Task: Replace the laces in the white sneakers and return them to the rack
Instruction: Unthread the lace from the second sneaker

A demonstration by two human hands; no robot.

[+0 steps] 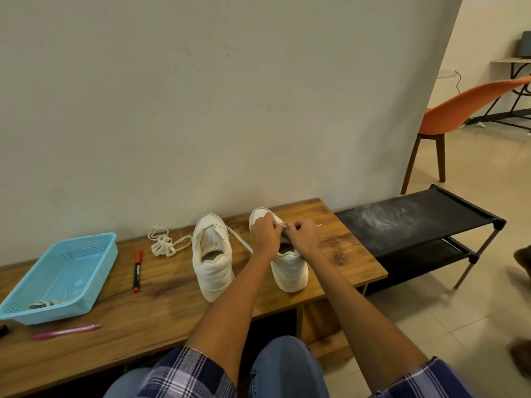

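Note:
Two white sneakers stand on the wooden table (161, 308), toes toward the wall. The left sneaker (212, 259) has an open tongue, and a white lace (240, 239) trails from it toward the right. Over the eyelets of the right sneaker (290, 271), my left hand (265, 235) and my right hand (304, 237) meet and pinch a white lace (283, 224) between their fingertips. A loose bundle of white lace (163, 242) lies left of the sneakers.
A blue plastic basket (94, 254) with small items sits at the table's left. A red marker (138, 270) and a pink pen (66, 331) lie nearby. The black two-tier shoe rack (416, 222) stands right of the table; an orange chair (459, 110) is behind it.

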